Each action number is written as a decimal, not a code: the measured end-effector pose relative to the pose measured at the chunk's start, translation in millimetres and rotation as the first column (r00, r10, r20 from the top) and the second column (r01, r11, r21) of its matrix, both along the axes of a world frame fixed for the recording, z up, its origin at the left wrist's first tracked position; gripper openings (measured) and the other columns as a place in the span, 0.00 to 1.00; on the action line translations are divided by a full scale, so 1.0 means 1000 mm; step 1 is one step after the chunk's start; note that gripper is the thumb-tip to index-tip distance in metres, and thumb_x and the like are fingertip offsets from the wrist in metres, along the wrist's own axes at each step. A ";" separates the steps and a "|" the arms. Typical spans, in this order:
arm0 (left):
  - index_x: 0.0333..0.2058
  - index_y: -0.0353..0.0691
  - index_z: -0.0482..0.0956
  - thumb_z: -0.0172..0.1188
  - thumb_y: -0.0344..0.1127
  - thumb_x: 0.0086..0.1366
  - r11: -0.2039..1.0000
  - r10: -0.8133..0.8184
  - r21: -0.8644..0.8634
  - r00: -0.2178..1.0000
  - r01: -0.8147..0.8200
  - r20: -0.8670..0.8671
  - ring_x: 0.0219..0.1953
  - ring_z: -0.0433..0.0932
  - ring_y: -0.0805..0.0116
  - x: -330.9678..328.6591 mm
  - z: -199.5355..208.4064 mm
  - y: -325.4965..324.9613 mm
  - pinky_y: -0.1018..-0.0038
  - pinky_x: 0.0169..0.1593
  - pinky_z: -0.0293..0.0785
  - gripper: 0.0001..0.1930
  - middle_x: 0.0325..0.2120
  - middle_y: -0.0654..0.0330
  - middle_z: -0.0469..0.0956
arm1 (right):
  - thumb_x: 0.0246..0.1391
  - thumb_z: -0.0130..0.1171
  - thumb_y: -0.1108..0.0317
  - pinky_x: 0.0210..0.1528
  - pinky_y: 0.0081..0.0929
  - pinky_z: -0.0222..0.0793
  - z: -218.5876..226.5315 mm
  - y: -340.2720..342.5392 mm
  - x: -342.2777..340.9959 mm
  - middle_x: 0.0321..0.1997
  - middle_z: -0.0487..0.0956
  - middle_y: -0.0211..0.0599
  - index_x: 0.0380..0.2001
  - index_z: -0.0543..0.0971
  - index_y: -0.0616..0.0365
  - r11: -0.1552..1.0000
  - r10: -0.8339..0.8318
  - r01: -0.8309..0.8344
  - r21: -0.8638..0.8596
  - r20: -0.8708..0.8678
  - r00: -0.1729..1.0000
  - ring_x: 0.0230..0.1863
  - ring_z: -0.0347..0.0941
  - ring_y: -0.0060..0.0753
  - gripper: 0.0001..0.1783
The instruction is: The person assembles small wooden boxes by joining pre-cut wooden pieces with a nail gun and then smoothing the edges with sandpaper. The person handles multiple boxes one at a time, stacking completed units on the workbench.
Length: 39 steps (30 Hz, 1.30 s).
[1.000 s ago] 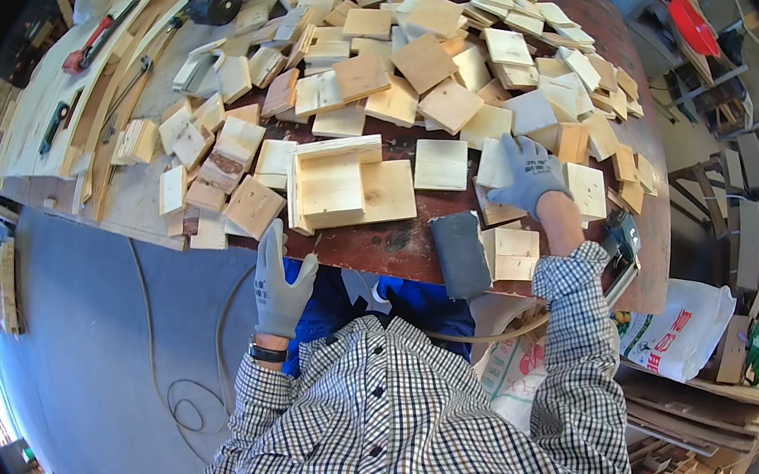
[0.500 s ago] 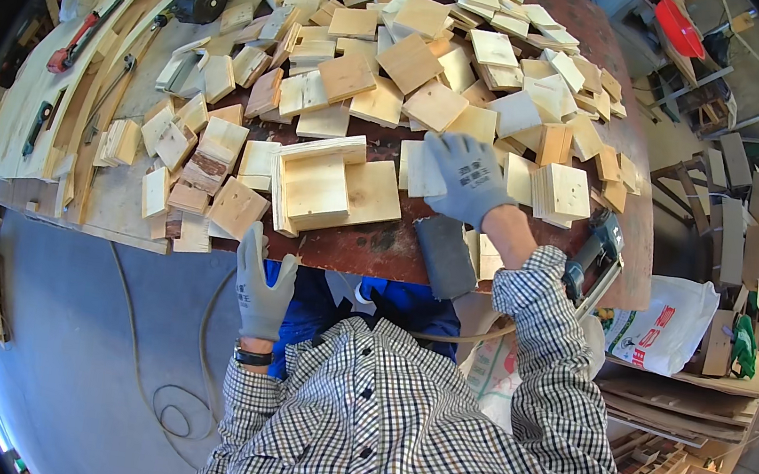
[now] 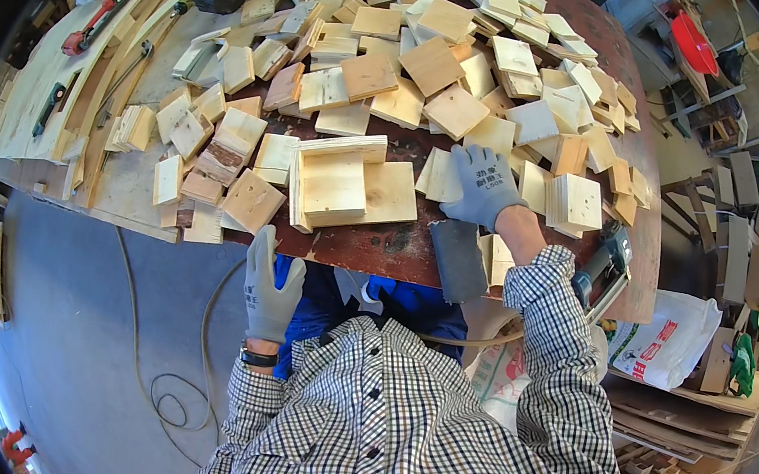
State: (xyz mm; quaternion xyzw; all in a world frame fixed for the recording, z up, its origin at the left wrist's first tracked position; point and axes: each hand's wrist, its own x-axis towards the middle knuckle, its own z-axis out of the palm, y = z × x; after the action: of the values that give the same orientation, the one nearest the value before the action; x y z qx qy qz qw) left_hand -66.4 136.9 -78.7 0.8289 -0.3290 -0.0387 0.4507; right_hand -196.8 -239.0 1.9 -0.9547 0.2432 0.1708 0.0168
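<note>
Right hand (image 3: 487, 192), in a grey glove, lies back upward with its fingers stretched over a pale wood square (image 3: 440, 180) just right of the pale wooden box (image 3: 334, 184); the palm is hidden, so whether it grasps the piece or merely rests on it I cannot tell. Left hand (image 3: 270, 297), gloved alike, is released, with its fingers pointing up and its thumb spread aside; it sits nearer the person than the box and a little to its left, by the near edge of the counter (image 3: 372, 257). Whether its fingertips touch that edge is unclear. The box rests on the dark red top, with raised walls on its far and left sides and a flat board reaching out to the right. Close by on its left lies a loose cluster of small wood pieces (image 3: 251, 202), some with rough brown faces. Beyond the box spreads a big heap of wood squares (image 3: 439, 64), tilted and overlapping. To the box's right and nearer the person, a dark grey block (image 3: 459, 264) stands out over the counter edge; farther right of the box come a neat stack of squares (image 3: 575, 204) and then a dark teal power tool (image 3: 606, 260). Far left of the box, beyond the cluster, a red-handled tool (image 3: 82, 37) lies on long boards (image 3: 48, 92).
</note>
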 end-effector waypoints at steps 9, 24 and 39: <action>0.70 0.32 0.67 0.69 0.34 0.69 1.000 -0.014 0.018 0.992 0.012 0.122 0.64 0.74 0.44 0.005 0.009 -0.005 0.57 0.66 0.73 0.35 0.64 0.43 0.73 | 0.43 0.69 0.44 0.62 0.48 0.67 -0.016 -0.003 -0.012 0.58 0.75 0.48 0.64 0.68 0.57 0.990 0.087 -0.057 -0.128 0.240 0.967 0.58 0.73 0.51 0.48; 0.70 0.28 0.67 0.60 0.33 0.75 0.986 -0.111 -0.108 0.981 0.130 0.161 0.70 0.69 0.38 0.027 0.042 -0.051 0.54 0.73 0.65 0.29 0.68 0.37 0.70 | 0.43 0.77 0.44 0.71 0.52 0.62 0.023 0.105 0.071 0.69 0.69 0.49 0.70 0.68 0.58 0.929 0.353 -0.365 -0.065 0.456 0.817 0.69 0.66 0.53 0.54; 0.74 0.26 0.57 0.54 0.40 0.78 0.990 -0.130 -0.081 0.975 0.117 -0.183 0.75 0.62 0.41 0.048 0.031 -0.078 0.56 0.77 0.58 0.34 0.74 0.36 0.62 | 0.58 0.70 0.47 0.56 0.48 0.78 -0.026 0.147 0.048 0.59 0.79 0.50 0.66 0.74 0.61 0.923 -0.277 -0.024 0.383 0.710 0.648 0.55 0.80 0.57 0.40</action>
State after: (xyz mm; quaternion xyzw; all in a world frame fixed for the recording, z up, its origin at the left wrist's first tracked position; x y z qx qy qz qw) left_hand -18.5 58.7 -47.2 0.7833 -0.3369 -0.1330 0.5052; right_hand -148.6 -92.3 -24.2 -0.8992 0.2460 -0.1999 0.3017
